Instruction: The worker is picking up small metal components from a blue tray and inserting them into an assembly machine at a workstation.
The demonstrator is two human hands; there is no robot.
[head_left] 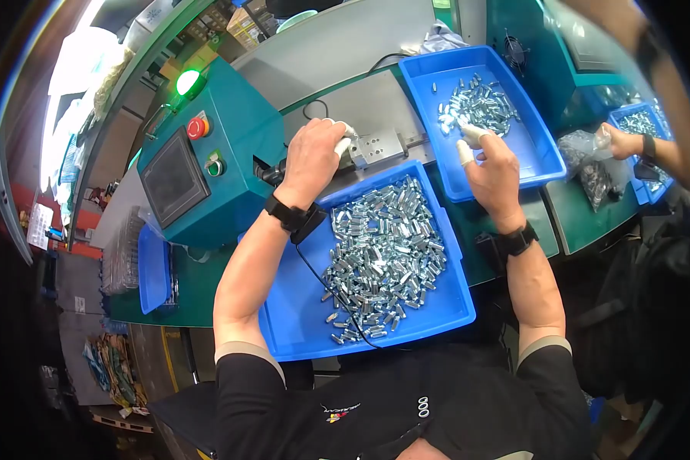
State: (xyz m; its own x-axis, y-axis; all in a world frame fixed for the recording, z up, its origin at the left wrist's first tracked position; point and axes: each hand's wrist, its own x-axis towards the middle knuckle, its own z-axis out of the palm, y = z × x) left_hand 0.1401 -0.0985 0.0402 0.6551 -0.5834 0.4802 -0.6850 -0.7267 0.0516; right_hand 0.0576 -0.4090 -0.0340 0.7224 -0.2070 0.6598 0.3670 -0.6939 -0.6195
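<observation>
My left hand (pixel 314 159) is at a metal fixture block (pixel 377 148) with several holes in its face. White covers sit on its fingertips, which are pinched together at the block's left end; whatever they grip is hidden. Over the near side of the far blue tray (pixel 546 153) is my right hand (pixel 494 176), thumb and forefinger apart, with white tip covers too. Below the fingers lie small shiny metal pieces (pixel 487 107). A larger blue tray (pixel 295 330) stands nearest to me, heaped with elongated metal pieces (pixel 387 253).
At left stands a teal machine housing (pixel 241 146) with a screen (pixel 175 182), a red button (pixel 198 127) and a lit green lamp (pixel 189 83). A cable (pixel 326 284) crosses the near tray. Another person's hand (pixel 623 142) holds a clear bag (pixel 583 149) at right.
</observation>
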